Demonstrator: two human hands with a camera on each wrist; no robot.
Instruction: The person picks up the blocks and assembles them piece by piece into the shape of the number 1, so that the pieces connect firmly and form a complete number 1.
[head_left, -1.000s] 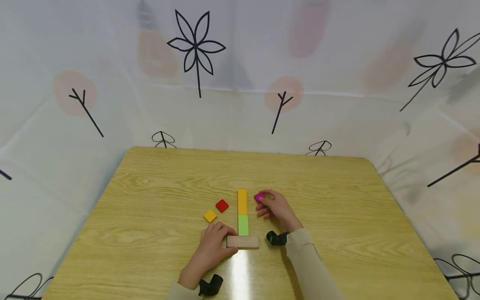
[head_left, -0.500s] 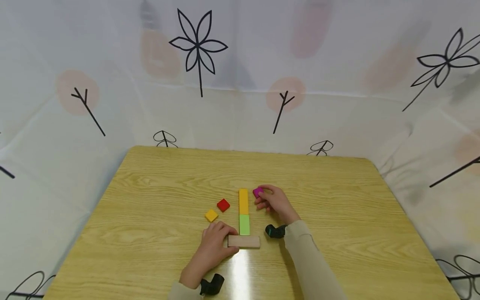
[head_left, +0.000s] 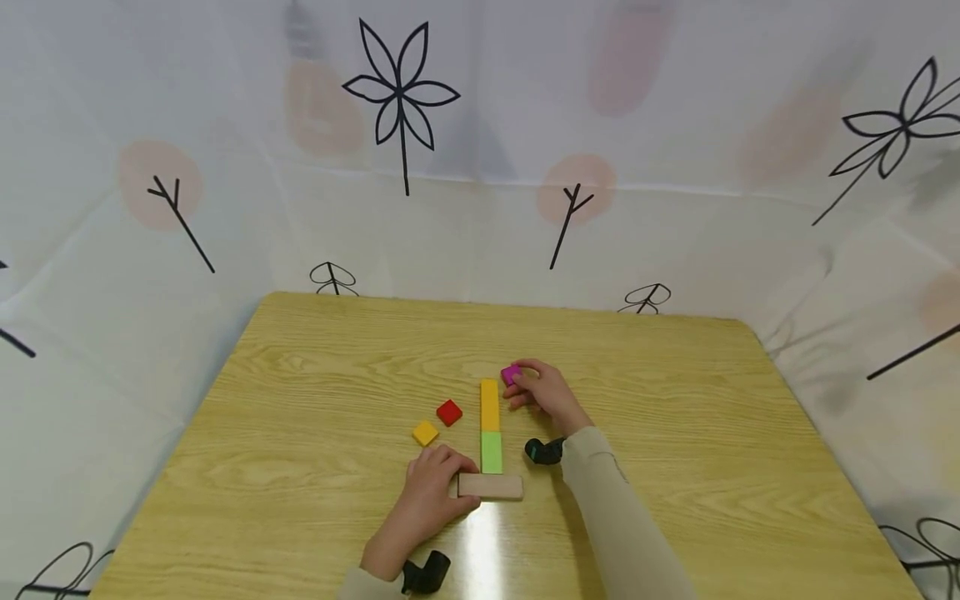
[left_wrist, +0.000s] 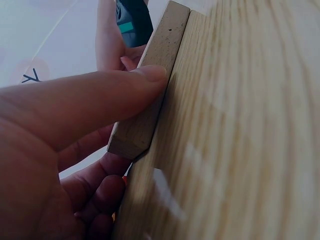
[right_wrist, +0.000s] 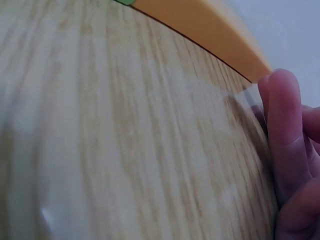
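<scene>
My left hand (head_left: 430, 496) grips the left end of a plain wooden block (head_left: 491, 487), thumb on the near side and fingers on the far side; the left wrist view shows the thumb pressed on this block (left_wrist: 159, 75), which lies on the table. A green block (head_left: 491, 452) touches its far side, and an orange block (head_left: 490, 404) continues the line away from me. My right hand (head_left: 547, 393) pinches a small magenta block (head_left: 511, 374) just right of the orange block's far end. In the right wrist view the magenta block is hidden; fingers (right_wrist: 286, 120) show beside the orange block (right_wrist: 200, 30).
A red block (head_left: 449, 412) and a yellow block (head_left: 425, 432) lie left of the line, turned cornerwise. The wooden table (head_left: 315, 358) ends at a pale patterned cloth (head_left: 480, 167) behind. Black wrist devices (head_left: 426, 573) sit on both wrists.
My right hand has carried the magenta block away from me and leftward, to near the orange block's far end. The left hand keeps its grip on the plain wooden block.
</scene>
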